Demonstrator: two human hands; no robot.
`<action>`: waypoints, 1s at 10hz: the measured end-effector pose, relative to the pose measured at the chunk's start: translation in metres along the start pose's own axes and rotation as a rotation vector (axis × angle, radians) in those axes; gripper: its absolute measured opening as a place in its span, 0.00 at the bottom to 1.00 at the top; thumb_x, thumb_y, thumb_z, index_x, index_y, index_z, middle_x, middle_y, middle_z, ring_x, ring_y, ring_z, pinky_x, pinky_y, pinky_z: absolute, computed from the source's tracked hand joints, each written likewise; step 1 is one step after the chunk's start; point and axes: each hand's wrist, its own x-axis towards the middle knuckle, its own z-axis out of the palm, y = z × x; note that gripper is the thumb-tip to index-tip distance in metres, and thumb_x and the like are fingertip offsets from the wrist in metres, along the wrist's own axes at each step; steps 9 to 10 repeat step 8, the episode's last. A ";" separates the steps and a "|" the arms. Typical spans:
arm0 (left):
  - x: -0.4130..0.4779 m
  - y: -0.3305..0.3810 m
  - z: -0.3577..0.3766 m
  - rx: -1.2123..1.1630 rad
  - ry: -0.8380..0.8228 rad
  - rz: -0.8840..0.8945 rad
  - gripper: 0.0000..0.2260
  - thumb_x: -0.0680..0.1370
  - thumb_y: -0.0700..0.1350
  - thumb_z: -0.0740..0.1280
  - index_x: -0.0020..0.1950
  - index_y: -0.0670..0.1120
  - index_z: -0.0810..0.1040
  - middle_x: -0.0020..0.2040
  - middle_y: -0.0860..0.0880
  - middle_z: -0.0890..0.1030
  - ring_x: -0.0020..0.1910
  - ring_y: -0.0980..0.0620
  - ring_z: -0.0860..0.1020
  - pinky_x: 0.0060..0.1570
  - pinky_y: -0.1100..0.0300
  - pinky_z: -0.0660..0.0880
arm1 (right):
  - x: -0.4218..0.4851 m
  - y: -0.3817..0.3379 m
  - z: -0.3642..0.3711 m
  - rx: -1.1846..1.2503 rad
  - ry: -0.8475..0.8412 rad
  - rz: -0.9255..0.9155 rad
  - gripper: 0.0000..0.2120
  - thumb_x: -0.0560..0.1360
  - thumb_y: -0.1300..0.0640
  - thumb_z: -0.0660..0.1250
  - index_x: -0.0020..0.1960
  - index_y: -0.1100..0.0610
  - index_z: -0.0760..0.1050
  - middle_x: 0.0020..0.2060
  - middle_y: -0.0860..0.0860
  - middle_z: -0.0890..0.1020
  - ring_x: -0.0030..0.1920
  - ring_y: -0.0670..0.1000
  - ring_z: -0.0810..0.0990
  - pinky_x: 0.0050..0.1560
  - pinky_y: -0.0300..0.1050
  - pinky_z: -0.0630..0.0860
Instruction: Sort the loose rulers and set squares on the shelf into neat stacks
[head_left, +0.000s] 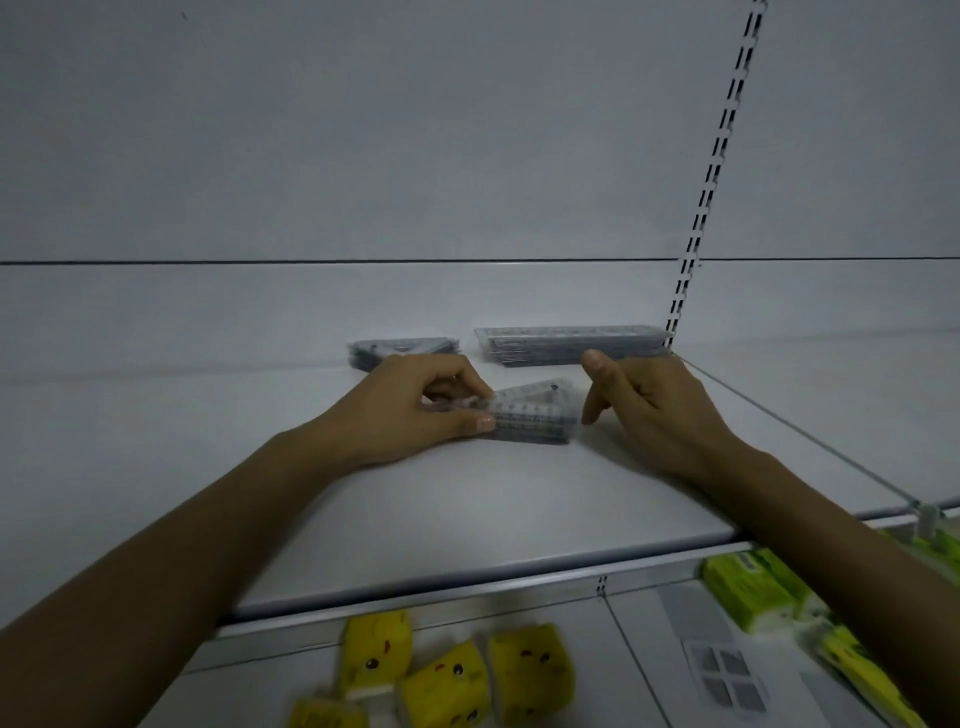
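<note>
A small stack of packaged set squares (535, 418) lay flat on the white shelf (467, 499), caught between a person's two bare hands, with the slotted upright (696, 228) on the back panel rising behind and to the right of it. The left hand (410, 410) pinched the stack's left end, the thumb pressed along the near edge and the fingers curled over the top face, so that the stack's left end was hidden under them. The right hand (649, 405) stood just beside the stack's right end, its fingers loosely spread and pointing down toward the shelf, the thumb raised; whether a fingertip touched the pack could not be told. Both forearms reached in over the shelf's front edge, the left from the lower left, the right from the lower right, with the wrists resting low near the surface. At the foot of the upright, just to its left, a stack of long rulers (566, 343) lay lengthwise against the back panel, directly behind the right hand. Farther left of the upright, beyond the rulers, a second pile of triangular set squares (405, 347) sat behind the left hand, partly covered by its knuckles. The three groups lay apart from one another. On the lower shelf, well below the upright, blurred yellow packs with cartoon faces (447, 670) and green-and-yellow packets (748, 587) were visible.
</note>
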 end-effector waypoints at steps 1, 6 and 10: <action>-0.001 0.001 0.000 -0.035 -0.002 -0.006 0.04 0.74 0.48 0.69 0.47 0.57 0.79 0.49 0.58 0.83 0.49 0.64 0.79 0.51 0.75 0.71 | -0.001 0.002 0.003 0.027 -0.093 0.026 0.32 0.73 0.31 0.45 0.28 0.48 0.76 0.29 0.43 0.78 0.32 0.42 0.75 0.37 0.40 0.66; -0.001 0.000 0.001 -0.087 0.011 -0.010 0.06 0.74 0.46 0.70 0.50 0.49 0.80 0.48 0.57 0.83 0.48 0.63 0.80 0.51 0.72 0.73 | -0.001 0.001 0.003 0.157 -0.131 0.034 0.25 0.74 0.37 0.49 0.26 0.48 0.70 0.26 0.45 0.73 0.30 0.40 0.72 0.35 0.36 0.64; -0.004 0.001 -0.001 -0.140 0.024 -0.070 0.18 0.72 0.56 0.68 0.60 0.57 0.72 0.49 0.60 0.82 0.51 0.66 0.78 0.49 0.75 0.72 | -0.002 -0.002 -0.005 0.159 0.058 -0.006 0.24 0.73 0.33 0.51 0.34 0.45 0.79 0.33 0.42 0.81 0.36 0.41 0.79 0.37 0.33 0.71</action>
